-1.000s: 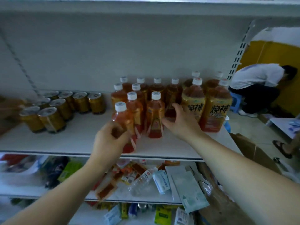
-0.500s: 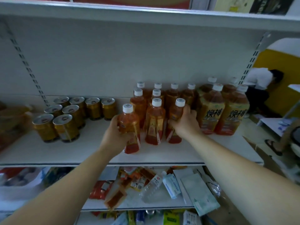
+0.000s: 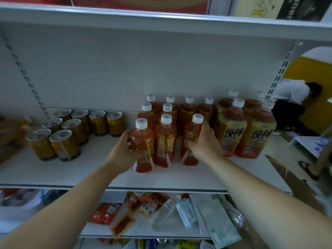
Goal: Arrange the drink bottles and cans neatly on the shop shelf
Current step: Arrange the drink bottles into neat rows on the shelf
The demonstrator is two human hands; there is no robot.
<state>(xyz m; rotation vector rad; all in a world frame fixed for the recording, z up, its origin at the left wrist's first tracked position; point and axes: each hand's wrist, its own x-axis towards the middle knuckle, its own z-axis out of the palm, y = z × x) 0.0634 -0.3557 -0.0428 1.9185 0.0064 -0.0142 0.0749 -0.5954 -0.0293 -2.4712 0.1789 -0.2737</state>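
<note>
On the white shelf (image 3: 71,173) stand several small orange tea bottles with white caps. My left hand (image 3: 124,153) grips the front left bottle (image 3: 142,141) around its middle. My right hand (image 3: 203,142) is wrapped around the front right bottle (image 3: 193,133). Between them a third front bottle (image 3: 165,141) stands free. More small bottles (image 3: 186,110) fill the rows behind. Several larger tea bottles (image 3: 231,128) with yellow labels stand to the right. Several gold cans (image 3: 61,133) sit in rows at the left.
The shelf below holds a lying clear bottle (image 3: 165,211), packets and boxes (image 3: 186,211). A cardboard box (image 3: 294,186) stands at the right end of the shelf. A person (image 3: 291,97) crouches on the floor beyond. Boxes sit on the top shelf (image 3: 161,20).
My right hand has pulled a small bottle forward into the front row, beside the middle one. My left hand keeps hold of the front left bottle. The view has tilted upward.
</note>
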